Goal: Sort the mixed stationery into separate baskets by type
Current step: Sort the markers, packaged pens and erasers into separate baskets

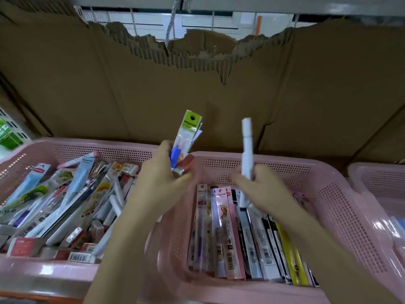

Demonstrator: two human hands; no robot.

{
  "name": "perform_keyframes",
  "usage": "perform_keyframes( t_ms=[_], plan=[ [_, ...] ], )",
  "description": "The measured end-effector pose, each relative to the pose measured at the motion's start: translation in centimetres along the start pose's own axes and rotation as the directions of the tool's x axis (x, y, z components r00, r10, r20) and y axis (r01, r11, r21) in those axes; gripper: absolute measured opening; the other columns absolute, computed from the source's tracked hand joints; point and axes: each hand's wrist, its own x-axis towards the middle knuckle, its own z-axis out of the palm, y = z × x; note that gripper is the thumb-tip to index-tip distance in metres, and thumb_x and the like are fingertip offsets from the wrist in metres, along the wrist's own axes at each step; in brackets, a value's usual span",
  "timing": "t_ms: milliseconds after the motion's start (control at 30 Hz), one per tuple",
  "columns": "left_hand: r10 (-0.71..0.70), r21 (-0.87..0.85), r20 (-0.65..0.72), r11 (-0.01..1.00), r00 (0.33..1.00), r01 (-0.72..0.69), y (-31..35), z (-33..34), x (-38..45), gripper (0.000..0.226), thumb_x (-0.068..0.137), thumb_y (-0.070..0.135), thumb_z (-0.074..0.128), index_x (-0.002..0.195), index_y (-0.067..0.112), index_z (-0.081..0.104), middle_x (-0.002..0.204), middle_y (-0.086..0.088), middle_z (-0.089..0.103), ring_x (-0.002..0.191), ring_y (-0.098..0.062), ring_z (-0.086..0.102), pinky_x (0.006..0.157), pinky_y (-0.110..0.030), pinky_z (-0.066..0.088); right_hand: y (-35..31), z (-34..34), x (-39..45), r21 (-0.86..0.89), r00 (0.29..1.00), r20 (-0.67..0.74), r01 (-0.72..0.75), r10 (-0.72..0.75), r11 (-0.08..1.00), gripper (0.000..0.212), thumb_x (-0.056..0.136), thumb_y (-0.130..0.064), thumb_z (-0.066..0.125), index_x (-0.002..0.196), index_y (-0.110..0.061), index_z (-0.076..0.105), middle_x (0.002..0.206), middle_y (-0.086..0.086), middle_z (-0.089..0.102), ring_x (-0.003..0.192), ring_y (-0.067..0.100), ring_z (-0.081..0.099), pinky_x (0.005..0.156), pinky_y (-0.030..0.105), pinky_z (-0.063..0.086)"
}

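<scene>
- Cardboard wall (219, 102) with a torn top edge fills the back, behind all the baskets.
- Left pink basket (65, 145) — jumbled mixed stationery: packaged pens, white markers, erasers, all piled at angles.
- Middle pink basket (328, 194) — packaged pens (228, 233) lined up side by side, lengthwise.
- Third pink basket (377, 178) at the right edge, mostly cut off; contents unclear.
- Left hand (162, 172) raised over the rim between the left and middle baskets, forearm coming up from bottom centre; fingers clenched round a bundle — a green-topped pen packet (189, 128) sticking upright, plus a blue piece and a reddish eraser-like block low in the grip.
- Right hand (258, 183) raised above the middle basket, fingers wrapped round a white marker (247, 145) held near upright, its lower end pointing down at the packaged pens.
</scene>
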Motion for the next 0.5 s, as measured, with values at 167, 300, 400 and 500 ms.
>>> perform_keyframes(
  t_ms=[167, 300, 400, 500],
  plan=[
    [0.107, 0.126, 0.23, 0.982, 0.967, -0.139, 2.1, 1.8, 0.0, 0.028, 0.084, 0.027, 0.066, 0.095, 0.033, 0.041, 0.079, 0.015, 0.052, 0.064, -0.001, 0.054, 0.051, -0.016, 0.04, -1.5, -3.1, -1.4, 0.222, 0.961, -0.253, 0.17, -0.111, 0.96, 0.031, 0.081, -0.045, 0.066, 0.078, -0.014, 0.067, 0.054, 0.006, 0.056, 0.05, 0.017, 0.057, 0.05, 0.036, 0.049],
    [0.159, 0.229, 0.38, 0.938, 0.911, -0.26, 3.4, 3.5, -0.4, 0.038, 0.087, 0.028, 0.062, 0.116, 0.028, 0.039, 0.093, 0.013, 0.053, 0.08, -0.009, 0.058, 0.07, -0.029, 0.054, -0.8, -3.2, -1.1, 0.222, 0.963, -0.264, 0.123, -0.062, 0.967, 0.046, 0.078, -0.045, 0.069, 0.094, -0.002, 0.064, 0.066, 0.012, 0.061, 0.057, 0.02, 0.061, 0.054, 0.036, 0.051],
    [0.127, 0.351, 0.406, 0.893, 0.905, -0.283, 3.3, 4.1, -0.4, 0.035, 0.088, 0.029, 0.059, 0.115, 0.027, 0.037, 0.09, 0.007, 0.057, 0.077, -0.014, 0.058, 0.069, -0.032, 0.053, 0.1, -3.5, -1.0, 0.24, 0.953, -0.301, 0.11, -0.034, 0.964, 0.037, 0.08, -0.036, 0.072, 0.083, 0.0, 0.062, 0.058, 0.002, 0.056, 0.051, 0.009, 0.057, 0.049, 0.029, 0.047],
    [0.089, 0.458, 0.351, 0.852, 0.932, -0.254, 2.6, 3.8, -0.3, 0.036, 0.089, 0.032, 0.056, 0.119, 0.028, 0.037, 0.092, 0.008, 0.055, 0.076, -0.015, 0.058, 0.064, -0.03, 0.051, 1.0, -3.9, -0.7, 0.279, 0.928, -0.373, 0.105, 0.007, 0.954, 0.032, 0.082, -0.033, 0.071, 0.07, -0.006, 0.057, 0.051, -0.004, 0.05, 0.044, 0.004, 0.053, 0.049, 0.031, 0.046]
  ],
)
